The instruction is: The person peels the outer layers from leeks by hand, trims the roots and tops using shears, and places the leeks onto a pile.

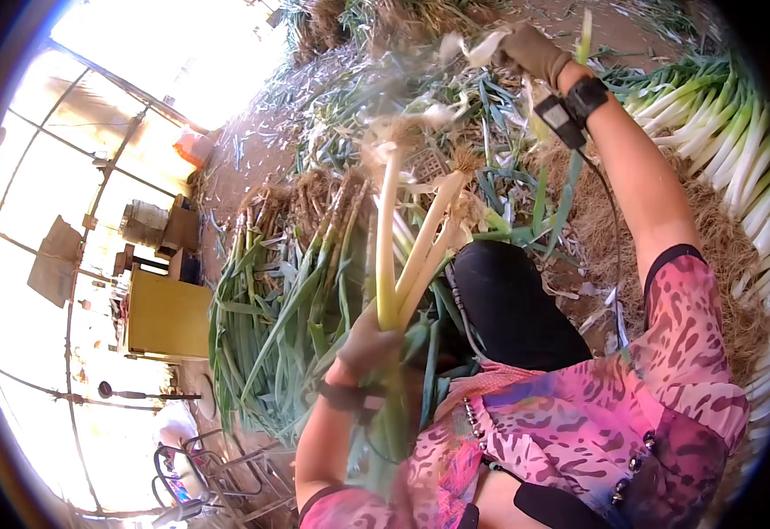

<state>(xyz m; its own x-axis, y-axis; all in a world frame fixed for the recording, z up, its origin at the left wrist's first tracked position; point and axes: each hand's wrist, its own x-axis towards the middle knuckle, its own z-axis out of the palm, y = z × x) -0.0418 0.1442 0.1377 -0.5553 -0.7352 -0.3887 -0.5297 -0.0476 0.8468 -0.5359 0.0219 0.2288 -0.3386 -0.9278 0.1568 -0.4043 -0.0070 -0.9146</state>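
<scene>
My left hand (373, 346), in a brownish glove, is closed around a small bunch of long green onions (388, 238). Their pale stalks and fuzzy roots point up and their green leaves trail down past my wrist. One stalk is bare white; the others carry loose, dry skin near the root end. Raised at the upper right, my right hand (535, 55) is also gloved, its fingers closed on pale strips of peeled onion skin (484, 48). Those strips are blurred by motion and apart from the bunch.
Unpeeled green onions (270, 291) lie in a heap at the left of my knee (513, 304). Peeled white ones (747, 159) are stacked along the right. Cut roots (711, 291) and leaf scraps (350, 106) cover the ground. A yellow box (169, 313) stands by the framed wall.
</scene>
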